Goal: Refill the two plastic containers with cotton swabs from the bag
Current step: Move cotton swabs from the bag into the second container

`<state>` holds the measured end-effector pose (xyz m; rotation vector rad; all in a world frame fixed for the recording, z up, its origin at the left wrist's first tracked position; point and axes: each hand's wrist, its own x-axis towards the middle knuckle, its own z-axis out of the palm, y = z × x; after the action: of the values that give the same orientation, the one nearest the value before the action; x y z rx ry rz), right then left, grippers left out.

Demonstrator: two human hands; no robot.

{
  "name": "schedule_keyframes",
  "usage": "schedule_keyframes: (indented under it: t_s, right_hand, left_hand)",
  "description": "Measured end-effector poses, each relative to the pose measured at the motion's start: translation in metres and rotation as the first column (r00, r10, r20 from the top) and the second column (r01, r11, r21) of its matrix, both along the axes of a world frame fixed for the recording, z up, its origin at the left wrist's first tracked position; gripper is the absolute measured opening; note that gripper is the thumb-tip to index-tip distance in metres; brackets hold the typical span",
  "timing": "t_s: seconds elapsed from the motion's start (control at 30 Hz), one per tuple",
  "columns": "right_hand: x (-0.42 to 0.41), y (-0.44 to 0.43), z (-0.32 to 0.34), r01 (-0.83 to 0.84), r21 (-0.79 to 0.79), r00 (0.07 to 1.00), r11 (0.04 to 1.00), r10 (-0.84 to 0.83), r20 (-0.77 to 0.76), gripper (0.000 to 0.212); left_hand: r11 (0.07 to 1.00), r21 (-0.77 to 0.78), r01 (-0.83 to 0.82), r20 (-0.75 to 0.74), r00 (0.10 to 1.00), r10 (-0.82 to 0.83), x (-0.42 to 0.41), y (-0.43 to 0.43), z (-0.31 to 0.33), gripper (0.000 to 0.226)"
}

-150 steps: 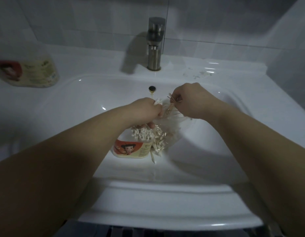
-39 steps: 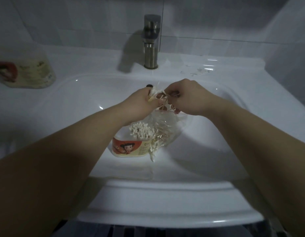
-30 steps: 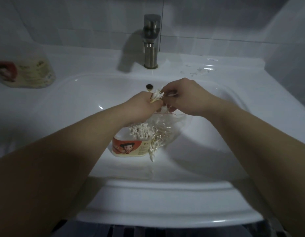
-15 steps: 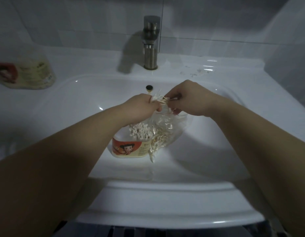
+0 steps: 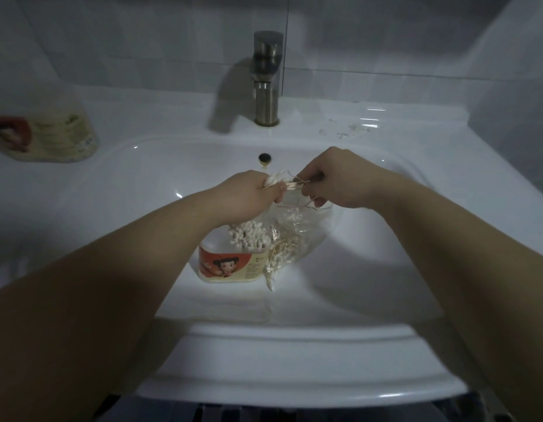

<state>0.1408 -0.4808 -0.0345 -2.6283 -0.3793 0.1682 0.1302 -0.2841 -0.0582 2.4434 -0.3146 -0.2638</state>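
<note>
Two grips close together over the sink [image 5: 370, 269], above the middle of the basin and just in front of the overflow hole [image 5: 264, 157]. Clamps the left grip [image 5: 252, 193] round a bundle of cotton swabs [image 5: 276, 179], fingers curled tight, white tips fanning out on the thumb side toward the tap [image 5: 266, 80], wooden sticks pointing right. Pinches the far ends of those same sticks with the right grip [image 5: 334, 178], thumb and fingers curled onto them, knuckles up. Holds the bundle roughly level between the two.

Just under the grips, a clear bag [image 5: 303, 236], slack and crumpled, hanging down into the basin, mouth hidden behind the fingers; holder of the mouth not to be told. Inside it, loose swabs lying at all angles, a few sticks poking out near the right grip. Lower end of the bag down on the basin floor, leaning against the right side of the open container [image 5: 227, 263].

Open container upright in the basin, below the left wrist, orange label with a cartoon figure facing the camera, a cluster of packed swabs [image 5: 249, 237] standing tips-up at the right side of its opening.

Second container [image 5: 51, 138] well apart, on the surface at far left beside the basin, same red and cream label, too blurred to tell fill or lid.
</note>
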Motion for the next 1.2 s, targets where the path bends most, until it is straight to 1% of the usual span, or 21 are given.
schedule_keyframes:
  t_s: [0.13,0.17,0.23,0.3,0.4,0.47,0.53,0.6,0.67,0.8,0.87,0.93,1.0,1.1,1.2]
  right_hand:
    - [0.002,-0.003,-0.002,0.060,-0.006,0.998,0.998,-0.060,-0.001,0.019]
    - [0.003,-0.003,-0.002,0.069,-0.010,0.998,0.998,-0.069,0.001,0.019]
    - [0.003,-0.003,-0.002,0.091,0.000,0.996,0.996,-0.091,0.010,0.019]
    - [0.004,-0.003,-0.002,0.136,0.049,0.991,0.989,-0.136,0.006,0.019]
    - [0.005,-0.003,-0.001,0.198,0.144,0.980,0.970,-0.199,-0.008,0.024]
    - [0.005,-0.002,-0.001,0.203,0.175,0.979,0.964,-0.204,-0.012,0.025]
    - [0.004,0.000,0.000,0.188,0.168,0.982,0.968,-0.189,-0.012,0.025]
    - [0.003,0.001,0.000,0.174,0.154,0.985,0.973,-0.175,-0.009,0.024]
    - [0.003,0.002,0.001,0.172,0.163,0.984,0.971,-0.176,0.011,0.023]
    - [0.006,0.000,0.000,0.232,0.248,0.961,0.941,-0.260,0.088,0.022]
    - [0.008,-0.002,0.000,0.276,0.299,0.940,0.914,-0.322,0.116,0.025]
    - [0.008,-0.003,0.002,0.288,0.354,0.931,0.890,-0.347,0.115,0.027]
    - [0.007,-0.003,0.003,0.249,0.381,0.942,0.891,-0.314,0.119,0.030]
    - [0.003,0.002,0.002,0.138,0.313,0.975,0.940,-0.184,0.123,0.029]
    - [-0.002,0.009,-0.001,0.048,0.274,0.995,0.961,-0.069,0.071,0.023]
  left_hand:
    - [0.999,0.001,-0.034,0.016,0.999,0.034,0.001,0.000,0.001,0.050]
    - [0.999,-0.003,-0.040,0.019,0.999,0.040,0.001,0.000,0.001,0.051]
    - [0.997,-0.048,-0.060,0.007,0.998,0.061,0.001,0.000,0.002,0.042]
    - [0.971,-0.199,-0.129,-0.050,0.991,0.122,0.002,-0.001,0.002,0.031]
    - [0.864,-0.434,-0.254,-0.165,0.966,0.201,0.006,-0.002,0.005,0.026]
    - [0.800,-0.525,-0.290,-0.198,0.956,0.216,0.006,-0.002,0.011,0.026]
    - [0.754,-0.581,-0.306,-0.216,0.951,0.219,0.005,-0.001,0.015,0.027]
    - [0.758,-0.583,-0.294,-0.218,0.955,0.202,0.005,0.000,0.015,0.027]
    - [0.803,-0.544,-0.243,-0.207,0.966,0.152,0.004,0.000,0.013,0.026]
    - [0.908,-0.402,-0.120,-0.168,0.984,0.056,-0.001,-0.005,0.007,0.027]
    - [0.925,-0.366,-0.098,-0.160,0.986,0.041,-0.002,-0.007,0.005,0.029]
    - [0.930,-0.356,-0.095,-0.151,0.988,0.043,-0.002,-0.006,0.004,0.030]
    - [0.930,-0.355,-0.099,-0.144,0.988,0.050,0.000,-0.005,0.003,0.030]
    - [0.931,-0.354,-0.093,-0.130,0.990,0.050,0.001,-0.005,0.002,0.029]
    - [0.927,-0.368,-0.067,-0.094,0.995,0.035,0.001,-0.005,0.002,0.028]
